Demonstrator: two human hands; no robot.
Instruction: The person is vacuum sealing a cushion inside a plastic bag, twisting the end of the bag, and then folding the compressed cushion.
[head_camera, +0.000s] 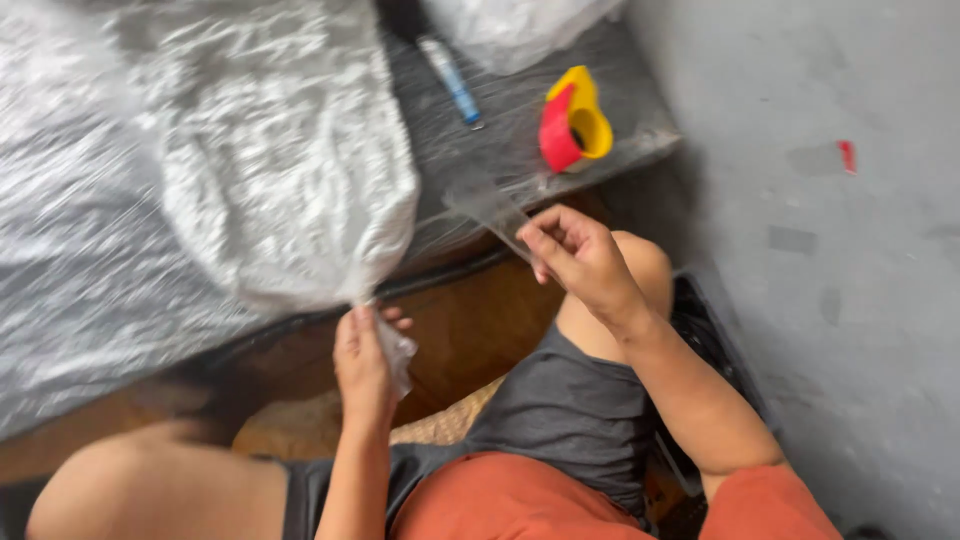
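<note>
- Bag (285, 160) of clear plastic, packed with pale white stuff, lay on the film-covered surface (70, 300), its gathered neck hanging past the near edge.
- The left hand (365, 365) had its fingers closed around that twisted neck, just below the edge; the loose mouth of the plastic stuck out past the fingertips.
- The right hand (580, 260) was well apart from the bag, to its right, with thumb and fingers pinched together on a strip of clear tape (495, 215) that ran up toward the surface.
- A red and yellow tape dispenser (572, 120) sat near the right-hand corner of the surface; a blue and white pen (452, 80) lay farther back.
- Between the two hands was open room above the brown floor (470, 320); grey concrete (850, 300) lay free on the right.
</note>
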